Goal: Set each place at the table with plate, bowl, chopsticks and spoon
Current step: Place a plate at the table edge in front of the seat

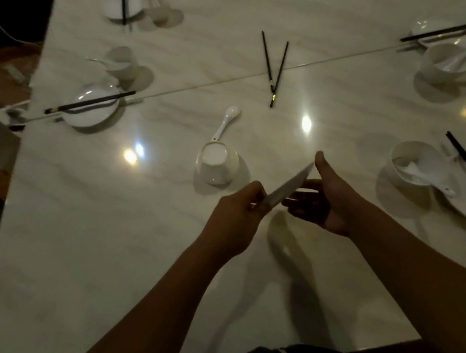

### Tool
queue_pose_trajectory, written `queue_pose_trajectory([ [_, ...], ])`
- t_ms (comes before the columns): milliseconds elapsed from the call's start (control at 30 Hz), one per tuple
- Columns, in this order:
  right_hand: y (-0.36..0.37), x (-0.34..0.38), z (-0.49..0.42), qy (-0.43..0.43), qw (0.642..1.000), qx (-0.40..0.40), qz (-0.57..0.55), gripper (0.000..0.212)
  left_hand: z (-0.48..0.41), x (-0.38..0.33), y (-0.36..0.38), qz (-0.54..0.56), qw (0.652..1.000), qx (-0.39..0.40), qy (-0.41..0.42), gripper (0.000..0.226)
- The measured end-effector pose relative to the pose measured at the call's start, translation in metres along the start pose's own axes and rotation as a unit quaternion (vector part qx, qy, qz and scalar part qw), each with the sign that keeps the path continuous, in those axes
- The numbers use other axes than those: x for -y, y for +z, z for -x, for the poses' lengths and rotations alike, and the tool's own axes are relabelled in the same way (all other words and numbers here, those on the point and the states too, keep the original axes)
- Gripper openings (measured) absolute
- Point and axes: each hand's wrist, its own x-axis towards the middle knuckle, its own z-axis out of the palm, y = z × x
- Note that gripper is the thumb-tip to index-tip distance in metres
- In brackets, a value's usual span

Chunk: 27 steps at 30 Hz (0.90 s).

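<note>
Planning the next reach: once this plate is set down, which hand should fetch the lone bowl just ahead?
Left, probably. The bowl sits just ahead of the left hand, left of the plate; the right hand would have to cross over. The loose chopsticks lie nearer its side.

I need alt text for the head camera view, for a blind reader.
A person's left hand grips a tilted white plate while the right hand supports it above a marble table. Ahead lie a bowl, a spoon and chopsticks.
</note>
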Motion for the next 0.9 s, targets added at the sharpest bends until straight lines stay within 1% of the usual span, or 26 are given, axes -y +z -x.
queue_pose_trajectory([
  [67, 0.006, -0.002, 0.013, 0.023, 0.999, 0.015, -0.020, 0.060, 0.024, 0.006, -0.003, -0.035, 0.999, -0.020, 0.016, 0.008],
  [133, 0.014, -0.010, 0.023, 0.032, 0.999, 0.028, -0.014, 0.046, 0.046, 0.018, -0.005, -0.041, 0.998, -0.044, 0.032, 0.001],
  [200, 0.021, -0.022, 0.030, 0.028, 0.999, 0.034, -0.001, 0.039, 0.065, 0.036, -0.004, -0.063, 0.994, -0.076, 0.048, 0.010],
  [267, 0.029, -0.036, 0.035, 0.019, 0.999, 0.039, 0.007, 0.037, 0.083, 0.058, -0.004, -0.084, 0.988, -0.111, 0.064, 0.014],
  [333, 0.038, -0.051, 0.040, 0.017, 0.999, 0.048, 0.008, 0.037, 0.100, 0.079, -0.006, -0.101, 0.984, -0.131, 0.060, 0.025],
  [367, 0.043, -0.059, 0.041, 0.015, 0.999, 0.052, 0.007, 0.037, 0.106, 0.088, -0.008, -0.090, 0.985, -0.141, 0.045, 0.032],
  [400, 0.048, -0.066, 0.043, 0.014, 0.998, 0.055, 0.003, 0.036, 0.112, 0.095, -0.011, -0.054, 0.986, -0.158, 0.018, 0.039],
  [433, 0.053, -0.073, 0.044, 0.011, 0.998, 0.060, -0.001, 0.036, 0.116, 0.099, -0.016, 0.009, 0.984, -0.175, -0.029, 0.043],
  [467, 0.059, -0.079, 0.045, 0.010, 0.998, 0.066, -0.005, 0.035, 0.118, 0.101, -0.022, 0.100, 0.973, -0.186, -0.093, 0.043],
  [500, 0.066, -0.086, 0.045, 0.008, 0.997, 0.071, -0.004, 0.034, 0.120, 0.102, -0.029, 0.205, 0.948, -0.183, -0.158, 0.040],
  [567, 0.081, -0.100, 0.044, 0.011, 0.997, 0.076, -0.005, 0.034, 0.125, 0.106, -0.040, 0.381, 0.876, -0.153, -0.254, 0.032],
  [600, 0.088, -0.108, 0.044, 0.014, 0.997, 0.076, -0.009, 0.033, 0.128, 0.108, -0.045, 0.435, 0.846, -0.137, -0.277, 0.032],
  [633, 0.096, -0.117, 0.044, 0.015, 0.997, 0.077, -0.010, 0.032, 0.132, 0.113, -0.049, 0.465, 0.828, -0.129, -0.285, 0.031],
  [667, 0.103, -0.126, 0.044, 0.015, 0.997, 0.079, -0.007, 0.030, 0.134, 0.117, -0.054, 0.476, 0.823, -0.128, -0.284, 0.031],
  [733, 0.115, -0.142, 0.044, 0.013, 0.996, 0.083, 0.028, 0.024, 0.138, 0.128, -0.065, 0.463, 0.828, -0.134, -0.287, 0.036],
  [833, 0.133, -0.156, 0.042, 0.007, 0.993, 0.055, 0.108, 0.020, 0.142, 0.150, -0.087, 0.410, 0.851, -0.132, -0.300, 0.039],
  [900, 0.145, -0.158, 0.037, -0.017, 0.984, 0.036, 0.173, 0.020, 0.144, 0.167, -0.103, 0.372, 0.870, -0.119, -0.302, 0.037],
])
